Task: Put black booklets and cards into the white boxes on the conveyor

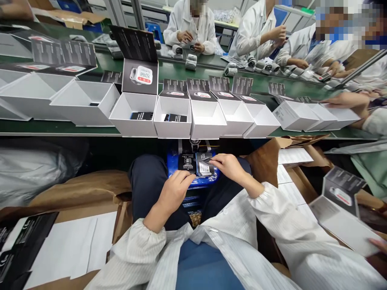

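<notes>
While two open boxes (pixel 172 129) hold leaflets (pixel 141 116), three rightward show none; the right hand (pixel 231 167) pinches a booklet (pixel 203 166), the left hand (pixel 173 191) curls loosely, its hold unclear.

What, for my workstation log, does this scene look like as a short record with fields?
Left hand: nearest the black printed leaflets; contact unclear
Right hand: fingers at the edge of the grey printed leaflets
Under both stacks: blue plastic surface
Green bench: row of white boxes, many open, dark inserts visible in some
Across the bench: people in white coats
Lower right: another open white box, lid raised
</notes>
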`<state>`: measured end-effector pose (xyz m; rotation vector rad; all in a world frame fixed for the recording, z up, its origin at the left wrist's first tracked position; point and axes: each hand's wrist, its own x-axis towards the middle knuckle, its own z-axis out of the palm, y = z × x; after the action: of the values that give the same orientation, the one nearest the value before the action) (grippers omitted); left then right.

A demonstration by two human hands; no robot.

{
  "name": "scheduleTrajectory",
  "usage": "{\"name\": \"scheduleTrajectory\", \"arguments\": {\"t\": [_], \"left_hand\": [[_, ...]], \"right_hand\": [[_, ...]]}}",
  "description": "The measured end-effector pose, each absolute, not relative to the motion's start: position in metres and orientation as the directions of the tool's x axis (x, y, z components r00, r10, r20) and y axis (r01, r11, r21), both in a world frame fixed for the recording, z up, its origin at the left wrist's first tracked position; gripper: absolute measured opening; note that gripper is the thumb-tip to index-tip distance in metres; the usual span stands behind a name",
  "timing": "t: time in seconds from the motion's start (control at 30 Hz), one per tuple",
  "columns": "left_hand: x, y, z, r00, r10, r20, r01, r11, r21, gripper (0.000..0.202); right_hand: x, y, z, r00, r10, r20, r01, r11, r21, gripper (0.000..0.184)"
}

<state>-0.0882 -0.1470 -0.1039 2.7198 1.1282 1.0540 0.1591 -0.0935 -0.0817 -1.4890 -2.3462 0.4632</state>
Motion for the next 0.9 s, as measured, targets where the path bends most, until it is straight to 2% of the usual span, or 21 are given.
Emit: {"name": "scheduleTrajectory", "arguments": {"t": [0.1,0.2,0.3,0.37,0.43,0.5,0.57,0.63,0.7,0.77,0.87,0.9], "left_hand": [[-0.076,-0.141,-0.07,0.442,0.577,0.687,0.594,-0.762,0.258,0.026],[-0.069,-0.13,-0.028,0.304,0.478,0.824,0.53,-0.804,0.27,0.036],[-0.074,-0.115,-0.013,0.109,0.41,0.905,0.551,-0.783,0.288,0.04],[-0.08,-0.104,-0.031,0.115,0.488,0.865,0.565,-0.749,0.347,0.03],[-0.086,-0.094,-0.067,0.286,0.658,0.697,0.598,-0.691,0.406,0.027],[-0.09,-0.089,-0.107,0.474,0.788,0.393,0.689,-0.609,0.392,0.04],[-0.091,-0.087,-0.138,0.498,0.863,0.088,0.812,-0.499,0.304,0.066],[-0.09,-0.086,-0.156,0.466,0.876,-0.122,0.875,-0.437,0.208,0.081],[-0.089,-0.084,-0.162,0.445,0.872,-0.203,0.895,-0.422,0.146,0.081],[-0.089,-0.081,-0.165,0.456,0.87,-0.188,0.89,-0.441,0.118,0.078],[-0.094,-0.077,-0.172,0.495,0.861,-0.12,0.868,-0.486,0.098,0.074],[-0.097,-0.076,-0.176,0.502,0.86,-0.091,0.864,-0.495,0.09,0.072]], "right_hand": [[0.146,-0.123,-0.034,-0.501,0.82,0.276,0.707,0.572,-0.417,0.024],[0.133,-0.137,0.01,-0.596,0.668,0.445,0.651,0.727,-0.219,0.025],[0.133,-0.108,0.034,-0.529,0.558,0.639,0.727,0.686,0.003,0.025],[0.138,-0.073,0.039,-0.483,0.561,0.672,0.797,0.6,0.072,0.026],[0.143,-0.044,0.037,-0.483,0.615,0.623,0.831,0.547,0.104,0.029],[0.143,-0.035,0.025,-0.514,0.64,0.571,0.82,0.562,0.109,0.029],[0.138,-0.045,0.001,-0.555,0.637,0.536,0.784,0.616,0.079,0.027],[0.13,-0.062,-0.034,-0.619,0.661,0.425,0.742,0.67,0.039,0.021],[0.125,-0.074,-0.076,-0.66,0.714,0.233,0.74,0.672,0.037,0.016],[0.123,-0.08,-0.111,-0.642,0.763,0.073,0.766,0.638,0.074,0.024],[0.127,-0.084,-0.141,-0.626,0.779,-0.025,0.767,0.622,0.158,0.006],[0.129,-0.085,-0.144,-0.631,0.776,-0.026,0.76,0.624,0.182,0.01]]}}
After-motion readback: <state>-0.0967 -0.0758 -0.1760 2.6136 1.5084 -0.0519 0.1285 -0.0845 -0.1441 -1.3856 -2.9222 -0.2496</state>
